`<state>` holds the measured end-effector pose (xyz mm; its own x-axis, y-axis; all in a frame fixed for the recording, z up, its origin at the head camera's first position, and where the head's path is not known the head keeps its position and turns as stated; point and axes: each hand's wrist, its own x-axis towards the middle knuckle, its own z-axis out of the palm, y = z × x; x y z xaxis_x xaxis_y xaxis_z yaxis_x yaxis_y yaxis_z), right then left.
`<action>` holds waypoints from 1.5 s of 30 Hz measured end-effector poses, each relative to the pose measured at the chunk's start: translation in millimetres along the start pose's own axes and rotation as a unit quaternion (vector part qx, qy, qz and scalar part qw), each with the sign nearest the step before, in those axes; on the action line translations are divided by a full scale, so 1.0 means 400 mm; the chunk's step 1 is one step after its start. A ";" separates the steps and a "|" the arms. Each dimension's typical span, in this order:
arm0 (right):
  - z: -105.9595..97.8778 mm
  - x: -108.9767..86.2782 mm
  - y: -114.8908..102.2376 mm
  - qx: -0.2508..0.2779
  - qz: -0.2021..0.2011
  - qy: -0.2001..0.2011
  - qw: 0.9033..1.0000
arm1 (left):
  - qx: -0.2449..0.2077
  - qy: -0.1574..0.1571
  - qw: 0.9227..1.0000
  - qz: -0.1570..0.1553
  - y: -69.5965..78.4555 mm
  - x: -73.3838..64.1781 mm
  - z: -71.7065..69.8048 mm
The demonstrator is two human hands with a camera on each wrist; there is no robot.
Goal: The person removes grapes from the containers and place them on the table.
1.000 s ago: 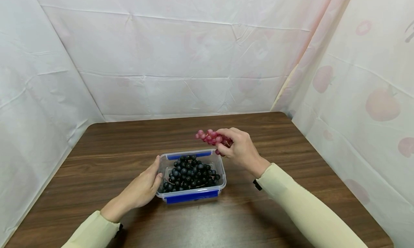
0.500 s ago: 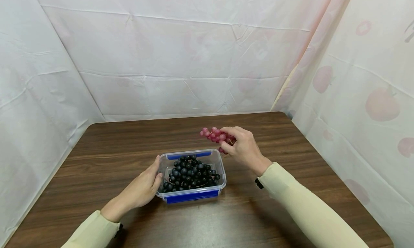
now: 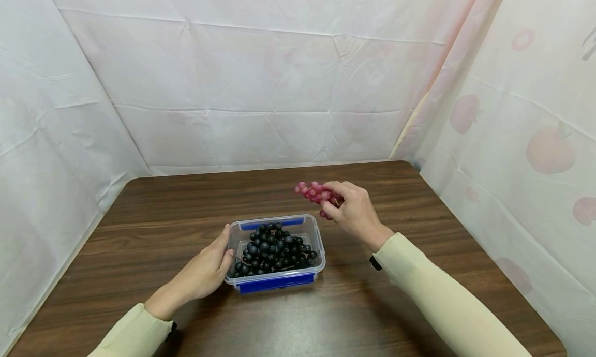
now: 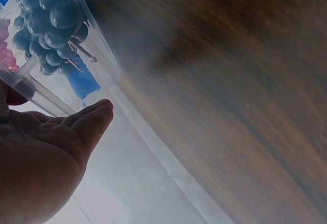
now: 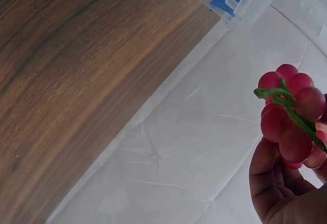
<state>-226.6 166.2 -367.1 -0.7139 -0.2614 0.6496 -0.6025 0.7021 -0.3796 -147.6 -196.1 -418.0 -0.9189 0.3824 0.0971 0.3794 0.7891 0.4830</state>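
Observation:
In the head view my right hand (image 3: 356, 209) holds a bunch of pink-red grapes (image 3: 315, 192) between thumb and fingers, raised above the back right corner of a clear plastic container (image 3: 321, 251). A green stem (image 5: 294, 111) shows among these grapes in the right wrist view. The container stands lidless, with blue clips, and a bunch of black grapes (image 3: 270, 248) lies inside. My left hand (image 3: 205, 269) rests against the container's left wall, fingers straight along it and thumb at the rim. The left wrist view shows this hand (image 4: 46, 152) beside the clear wall.
A brown wood-grain table (image 3: 177, 207) carries the container. Behind it and on both sides hang white sheets (image 3: 261, 88); the right one has a faded fruit print (image 3: 551, 150).
My right hand has moved a little right and up, away from the container, with the pink-red grapes. The left hand and the container have stayed in place.

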 end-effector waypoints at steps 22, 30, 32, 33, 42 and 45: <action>0.004 -0.012 0.034 -0.021 0.039 -0.012 0.999 | -0.001 -0.002 1.000 -0.003 0.001 0.000 -0.002; 0.006 -0.016 0.050 -0.032 0.055 -0.019 0.998 | -0.003 0.001 1.000 -0.001 0.002 -0.001 -0.001; 0.007 -0.017 0.054 -0.034 0.059 -0.020 0.997 | -0.003 0.000 1.000 -0.001 0.002 0.000 -0.001; 0.007 -0.018 0.056 -0.036 0.061 -0.022 0.997 | -0.003 0.000 1.000 -0.001 0.002 0.000 -0.001; 0.011 -0.024 0.074 -0.048 0.078 -0.037 0.995 | 0.001 0.000 1.000 -0.006 0.002 0.001 -0.001; 0.012 -0.024 0.080 -0.050 0.083 -0.042 0.994 | 0.004 0.000 1.000 -0.006 0.001 0.001 0.000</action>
<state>-240.8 188.0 -388.8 -0.8307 -0.1875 0.5242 -0.4378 0.8016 -0.4072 -147.9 -195.5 -417.7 -0.9232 0.3730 0.0923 0.3697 0.7969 0.4779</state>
